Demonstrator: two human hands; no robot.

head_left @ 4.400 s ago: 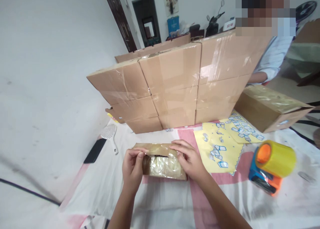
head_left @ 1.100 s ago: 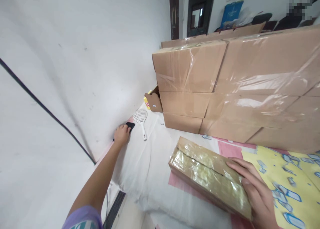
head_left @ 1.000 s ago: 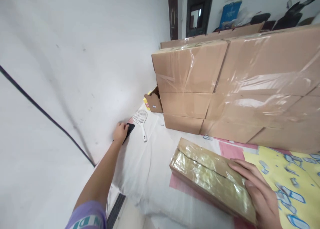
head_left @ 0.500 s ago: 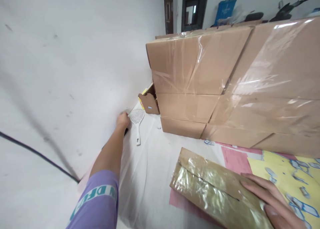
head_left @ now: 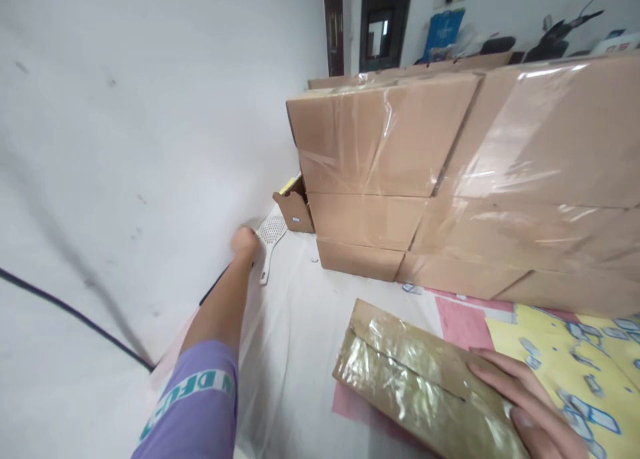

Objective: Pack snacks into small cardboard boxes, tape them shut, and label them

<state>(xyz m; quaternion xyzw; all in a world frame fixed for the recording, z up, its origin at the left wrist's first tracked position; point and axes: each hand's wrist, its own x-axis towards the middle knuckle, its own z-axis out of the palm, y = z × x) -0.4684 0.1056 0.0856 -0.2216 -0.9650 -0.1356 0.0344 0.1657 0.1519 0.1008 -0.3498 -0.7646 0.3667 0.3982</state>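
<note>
The taped carton (head_left: 390,359), its long axis at ten-to-four o'clock, is covered at four by the loosely open right hand (head_left: 543,412). The blurred left hand (head_left: 245,240), grip unclear, is seen at the white brush's (head_left: 273,231) nine o'clock.

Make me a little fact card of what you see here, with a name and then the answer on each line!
Left hand: blurred, beside the white holed paddle; can't tell if it touches
Right hand: fingers on the taped carton, at its right end; firmness of grip unclear
Back: big wrapped cardboard boxes
Beside them: small open box, near the wall
Right side: yellow paper with blue-edged drawings
Underneath: white and pink cloth
</note>
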